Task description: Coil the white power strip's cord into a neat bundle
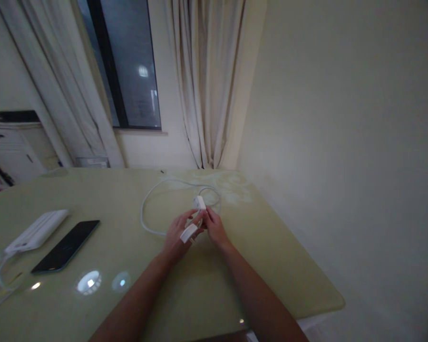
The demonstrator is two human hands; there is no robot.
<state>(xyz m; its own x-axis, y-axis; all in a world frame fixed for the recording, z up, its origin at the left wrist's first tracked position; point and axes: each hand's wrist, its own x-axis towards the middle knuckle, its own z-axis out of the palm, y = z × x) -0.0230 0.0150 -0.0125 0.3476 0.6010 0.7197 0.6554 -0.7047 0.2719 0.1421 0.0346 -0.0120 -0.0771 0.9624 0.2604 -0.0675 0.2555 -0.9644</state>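
Head camera, looking down on a pale green table [235,285]. In the left hand [176,237], fingers curled narrow around a small white flat piece [189,232], pinched and lifted, not lying free. In the right hand [216,229], fingers also drawn narrow, pressed close to the same spot, just below a white plug block [199,203]; real grip impossible to tell. Joined to the block or not? Too small and blurred to say.

Behind the hands, a white cable [146,209] in one wide loose loop on the table. Judging by this, early in the handling: only the end near the hands taken up, most of the length left flat.

Well apart on the left, a white power bank [37,230] and a black phone [67,245] side by side, untouched. Beyond the table, curtains [203,95] and a dark window [128,61].
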